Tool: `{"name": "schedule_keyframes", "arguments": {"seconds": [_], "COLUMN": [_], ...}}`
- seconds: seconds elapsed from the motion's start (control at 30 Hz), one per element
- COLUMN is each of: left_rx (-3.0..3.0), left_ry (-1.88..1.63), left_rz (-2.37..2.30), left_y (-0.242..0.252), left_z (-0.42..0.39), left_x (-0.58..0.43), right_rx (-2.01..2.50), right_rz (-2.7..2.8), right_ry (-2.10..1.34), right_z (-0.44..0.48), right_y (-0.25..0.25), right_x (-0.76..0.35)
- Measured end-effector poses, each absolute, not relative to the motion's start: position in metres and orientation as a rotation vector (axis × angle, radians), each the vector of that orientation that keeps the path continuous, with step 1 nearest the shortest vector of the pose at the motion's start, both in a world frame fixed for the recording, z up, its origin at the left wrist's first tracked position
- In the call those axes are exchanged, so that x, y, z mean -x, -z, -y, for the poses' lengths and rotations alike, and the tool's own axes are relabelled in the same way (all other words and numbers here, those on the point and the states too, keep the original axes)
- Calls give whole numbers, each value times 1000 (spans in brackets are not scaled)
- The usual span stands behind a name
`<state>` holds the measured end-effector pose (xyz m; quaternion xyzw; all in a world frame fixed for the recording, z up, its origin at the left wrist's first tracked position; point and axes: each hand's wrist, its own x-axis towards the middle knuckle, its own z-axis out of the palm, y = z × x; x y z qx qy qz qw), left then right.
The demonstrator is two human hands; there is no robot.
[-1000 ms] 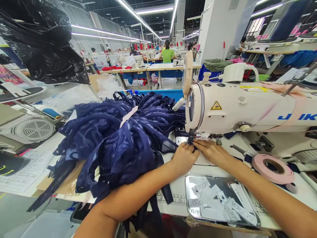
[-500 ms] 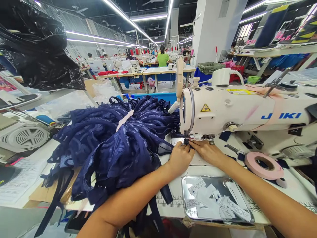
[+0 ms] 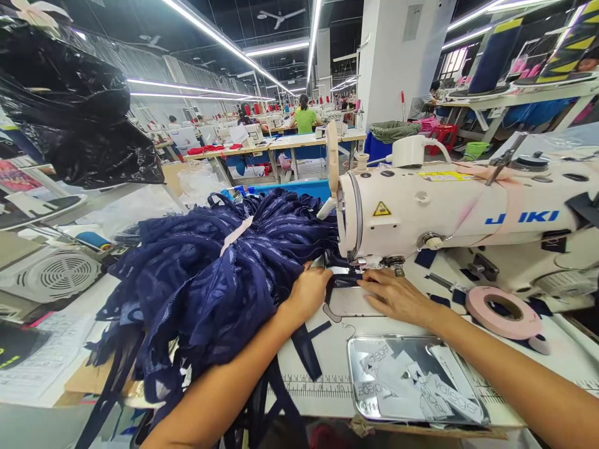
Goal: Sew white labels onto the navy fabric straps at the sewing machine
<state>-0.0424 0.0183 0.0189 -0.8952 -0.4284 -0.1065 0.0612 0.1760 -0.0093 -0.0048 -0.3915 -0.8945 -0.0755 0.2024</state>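
Note:
A cream sewing machine [image 3: 444, 206] stands at the right. Under its needle area lies a dark navy strap [image 3: 345, 280]. My left hand [image 3: 309, 290] is closed on navy fabric left of the needle, beside a big tied bundle of navy garments [image 3: 219, 268]. My right hand [image 3: 393, 293] rests on the machine bed right of the needle, its fingers bent and touching the strap's right end; whether they pinch it is hard to see. A pale band [image 3: 236, 235] wraps the bundle.
A metal tray [image 3: 352, 374] of printed labels sits at the table's front edge. A pink tape roll [image 3: 503, 313] lies right of my right forearm. A black plastic bag [image 3: 79, 112] is at upper left. A person in green [image 3: 305, 120] sits farther back.
My left hand has moved left, away from the needle and my right hand. The navy strap now shows between the hands. The camera view has shifted slightly.

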Motion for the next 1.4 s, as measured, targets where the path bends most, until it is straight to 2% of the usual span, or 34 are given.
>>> {"name": "schedule_keyframes", "arguments": {"seconds": [0.1, 0.2, 0.33, 0.6, 0.8, 0.9, 1.03, 1.4], "left_rx": [2759, 2842, 2959, 2881, 2776, 2739, 2562, 2591], "left_ry": [468, 581, 471, 216, 237, 158, 237, 305], "left_rz": [1344, 1150, 984, 990, 832, 965, 1333, 1353], "left_y": [-17, -14, -11, -5, -11, -13, -11, -11], "left_z": [-27, -24, -12, 1, 15, 24, 25, 20], "left_x": [42, 36, 33, 33, 29, 31, 38, 42], "right_rx": [1081, 1077, 1065, 979, 929, 957, 943, 930], "right_rz": [2501, 2510, 2491, 2400, 2589, 2663, 2653, 2571], "right_ry": [210, 204, 153, -73, 368, 523, 575, 567], "right_z": [13, 13, 11, 5, 10, 14, 16, 16], "right_y": [5, 3, 4, 10, 5, 2, 0, 2], "right_x": [-171, -169, -170, -177, -170, -165, -163, -164]}}
